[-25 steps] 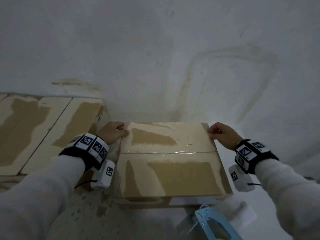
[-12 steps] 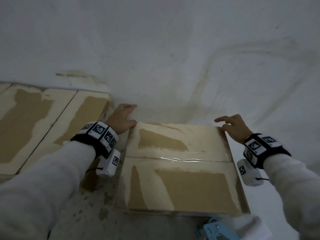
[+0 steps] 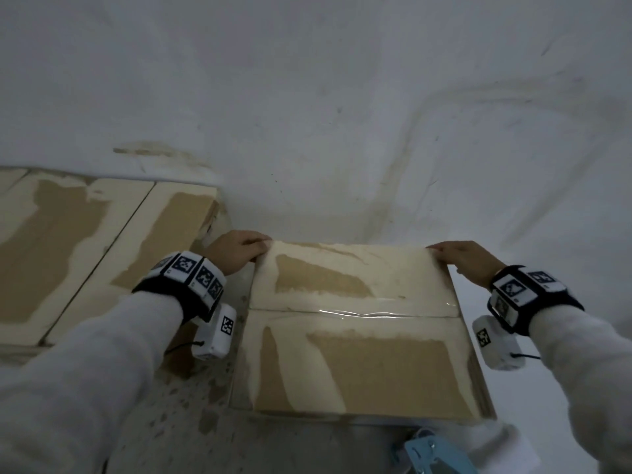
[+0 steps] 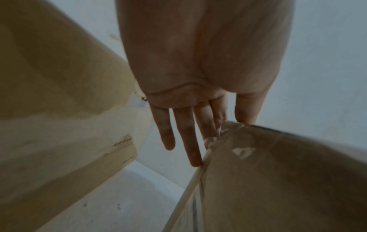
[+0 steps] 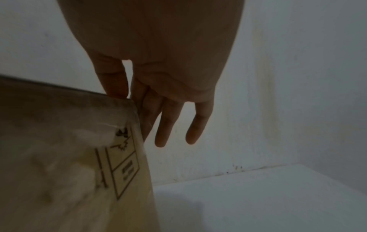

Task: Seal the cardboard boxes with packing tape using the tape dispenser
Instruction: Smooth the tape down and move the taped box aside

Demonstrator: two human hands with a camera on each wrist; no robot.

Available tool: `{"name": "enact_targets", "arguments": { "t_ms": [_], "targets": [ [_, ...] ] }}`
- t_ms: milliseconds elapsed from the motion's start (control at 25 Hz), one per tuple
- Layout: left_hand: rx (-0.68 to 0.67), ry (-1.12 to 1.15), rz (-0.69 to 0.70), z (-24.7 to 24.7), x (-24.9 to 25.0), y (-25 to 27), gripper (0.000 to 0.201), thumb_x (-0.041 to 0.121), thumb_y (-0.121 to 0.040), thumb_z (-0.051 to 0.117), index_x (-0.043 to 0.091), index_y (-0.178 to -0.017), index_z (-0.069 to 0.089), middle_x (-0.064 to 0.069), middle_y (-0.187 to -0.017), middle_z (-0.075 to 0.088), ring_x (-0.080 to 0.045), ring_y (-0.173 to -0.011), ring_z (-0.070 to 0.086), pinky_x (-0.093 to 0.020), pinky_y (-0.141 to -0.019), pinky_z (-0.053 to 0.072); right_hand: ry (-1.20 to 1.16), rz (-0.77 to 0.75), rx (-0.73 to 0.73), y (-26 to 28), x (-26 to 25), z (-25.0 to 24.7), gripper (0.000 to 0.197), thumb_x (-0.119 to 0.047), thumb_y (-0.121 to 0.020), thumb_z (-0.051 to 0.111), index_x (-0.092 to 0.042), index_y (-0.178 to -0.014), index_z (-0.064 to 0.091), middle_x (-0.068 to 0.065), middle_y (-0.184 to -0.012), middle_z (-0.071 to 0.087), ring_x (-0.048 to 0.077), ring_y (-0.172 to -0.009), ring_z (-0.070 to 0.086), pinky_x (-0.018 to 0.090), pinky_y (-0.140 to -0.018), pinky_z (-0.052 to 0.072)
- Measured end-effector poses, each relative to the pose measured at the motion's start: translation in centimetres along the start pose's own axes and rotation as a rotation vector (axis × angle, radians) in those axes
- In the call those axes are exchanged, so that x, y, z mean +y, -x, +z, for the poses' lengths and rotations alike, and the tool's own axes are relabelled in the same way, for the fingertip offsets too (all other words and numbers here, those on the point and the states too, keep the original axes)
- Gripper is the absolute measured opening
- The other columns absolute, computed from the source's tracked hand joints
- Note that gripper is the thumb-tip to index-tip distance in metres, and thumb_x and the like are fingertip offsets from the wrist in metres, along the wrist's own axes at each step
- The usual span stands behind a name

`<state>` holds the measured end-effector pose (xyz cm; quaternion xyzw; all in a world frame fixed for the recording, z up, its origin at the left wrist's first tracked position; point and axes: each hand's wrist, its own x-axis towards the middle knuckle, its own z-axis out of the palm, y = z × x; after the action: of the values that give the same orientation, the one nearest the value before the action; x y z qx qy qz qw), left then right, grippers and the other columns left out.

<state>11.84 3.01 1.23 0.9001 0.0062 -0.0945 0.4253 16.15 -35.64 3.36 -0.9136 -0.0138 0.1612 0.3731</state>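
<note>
Nearest to us, at the bottom edge of the head view, lies the blue tape dispenser [image 3: 434,453], only partly in frame, just in front of the box and apart from both hands. Beside it sits a white object [image 3: 506,449] that we cannot identify.

Beyond the dispenser, the cardboard box [image 3: 359,357] rests on the speckled floor [image 3: 191,422]. Its two top flaps are closed, and a strip of clear tape [image 3: 376,314] runs across the seam between them. The surface of the flaps shows pale torn patches.

Our left hand [image 3: 236,251] sits at the far left corner of the box. In the left wrist view the fingers [image 4: 184,133] are straight and slightly apart, pointing down along the box side, with one fingertip touching the box edge and the thumb on the top edge.

Our right hand [image 3: 468,260] sits at the far right corner. In the right wrist view the fingers [image 5: 164,125] are likewise straight and spread, hanging beside the box wall, with the thumb against the top edge. Neither hand is curled round anything.

To the left, a second box [image 3: 78,251] lies with its flaps closed, just beside the left wrist.

Farthest away stands a white wall [image 3: 342,97] with faint stains.
</note>
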Motion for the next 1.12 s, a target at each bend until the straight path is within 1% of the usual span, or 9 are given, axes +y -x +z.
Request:
{"name": "enact_targets", "arguments": {
  "t_ms": [120, 240, 400, 480, 560, 640, 840, 1000, 1120],
  "targets": [
    [0.088, 0.052, -0.013, 0.1, 0.1, 0.9, 0.032, 0.023, -0.095, 0.050, 0.002, -0.113, 0.066, -0.010, -0.102, 0.069, -0.025, -0.101, 0.064, -0.006, -0.068, 0.048, -0.058, -0.005, 0.066, 0.7, 0.8, 0.4, 0.030, -0.016, -0.096, 0.046, -0.007, -0.121, 0.061, 0.005, -0.113, 0.059, 0.016, -0.104, 0.050, 0.028, -0.087, 0.033],
    [0.153, -0.124, -0.031, 0.3, 0.5, 1.3, 0.039, 0.033, -0.094, 0.052, 0.001, -0.103, 0.071, -0.016, -0.104, 0.071, -0.028, -0.095, 0.065, -0.030, -0.079, 0.049, 0.039, -0.061, 0.166, 0.9, 1.7, 0.9, 0.031, -0.024, -0.095, 0.049, -0.007, -0.117, 0.064, 0.011, -0.121, 0.064, 0.023, -0.111, 0.055, 0.032, -0.096, 0.038],
    [0.186, -0.262, -0.083, 0.3, 1.4, 1.5, 0.030, 0.036, -0.094, 0.050, 0.013, -0.080, 0.062, -0.025, -0.098, 0.069, -0.023, -0.076, 0.059, -0.025, -0.059, 0.037, 0.139, -0.056, 0.170, 1.5, 1.6, 1.2, 0.038, -0.028, -0.097, 0.044, -0.008, -0.126, 0.058, 0.012, -0.132, 0.058, 0.027, -0.122, 0.051, 0.035, -0.103, 0.034],
    [0.079, -0.333, -0.082, -0.1, 1.6, 1.8, 0.025, 0.031, -0.097, 0.045, 0.010, -0.088, 0.057, -0.028, -0.112, 0.063, -0.019, -0.082, 0.053, -0.027, -0.066, 0.035, 0.100, 0.002, 0.009, 2.1, 1.6, 0.9, 0.048, -0.027, -0.099, 0.039, -0.009, -0.143, 0.035, 0.007, -0.149, 0.037, 0.023, -0.138, 0.033, 0.032, -0.112, 0.022],
    [-0.090, -0.283, -0.071, -0.6, 1.6, 2.4, 0.033, 0.024, -0.098, 0.044, 0.004, -0.124, 0.051, -0.018, -0.138, 0.050, -0.022, -0.116, 0.051, -0.026, -0.088, 0.034, 0.072, 0.052, -0.145, 2.7, 1.8, 0.6, 0.056, -0.030, -0.100, 0.035, -0.014, -0.149, 0.014, 0.002, -0.156, 0.021, 0.019, -0.144, 0.019, 0.031, -0.116, 0.013],
    [-0.177, -0.275, -0.029, -0.6, 1.1, 2.8, 0.047, 0.020, -0.098, 0.044, 0.008, -0.143, 0.035, -0.011, -0.147, 0.040, -0.024, -0.132, 0.040, -0.024, -0.098, 0.030, 0.132, 0.021, -0.154, 3.0, 2.0, 0.7, 0.054, -0.033, -0.100, 0.030, -0.016, -0.149, 0.017, 0.003, -0.154, 0.026, 0.021, -0.142, 0.025, 0.033, -0.115, 0.017],
    [-0.127, -0.437, -0.012, 0.0, 0.7, 2.8, 0.037, 0.023, -0.099, 0.042, 0.004, -0.129, 0.051, -0.014, -0.132, 0.053, -0.028, -0.119, 0.050, -0.030, -0.095, 0.037, 0.291, -0.013, 0.022, 3.9, 1.4, 1.6, 0.043, -0.033, -0.100, 0.031, -0.008, -0.126, 0.054, 0.014, -0.129, 0.058, 0.029, -0.115, 0.053, 0.030, -0.087, 0.035],
    [-0.107, -0.481, -0.041, 0.2, 0.7, 3.7, 0.052, 0.046, -0.094, 0.035, 0.000, -0.104, 0.058, -0.018, -0.112, 0.059, -0.032, -0.106, 0.055, -0.032, -0.087, 0.040, 0.311, 0.015, -0.048, 6.2, 1.6, 1.9, 0.048, -0.039, -0.099, 0.028, -0.012, -0.131, 0.050, 0.012, -0.132, 0.057, 0.029, -0.119, 0.052, 0.031, -0.091, 0.035],
    [-0.165, -0.348, -0.083, 0.8, 0.0, 5.5, 0.058, 0.055, -0.092, 0.033, 0.013, -0.130, 0.048, -0.009, -0.136, 0.049, -0.031, -0.127, 0.045, -0.035, -0.103, 0.038, 0.251, -0.002, -0.106, 8.8, 2.2, 2.2, 0.055, -0.050, -0.095, 0.028, -0.016, -0.135, 0.046, 0.006, -0.134, 0.055, 0.025, -0.119, 0.051, 0.029, -0.093, 0.035]
  ]
}}
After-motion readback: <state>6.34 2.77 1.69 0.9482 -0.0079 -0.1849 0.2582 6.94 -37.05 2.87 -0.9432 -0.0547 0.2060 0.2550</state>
